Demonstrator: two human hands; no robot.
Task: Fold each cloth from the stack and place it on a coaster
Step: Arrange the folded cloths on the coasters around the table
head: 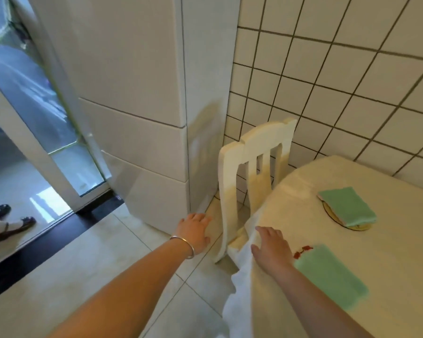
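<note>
From the head view, both my hands were empty. My left hand reached with relaxed, spread fingers toward the white chair; my right hand hovered flat and wide over the table edge, holding nothing. One folded green cloth already lay on a coaster. A second green cloth lay nearer me, its coaster hidden if there was one. The stack was out of sight, so I couldn't tell how many remained.
</note>
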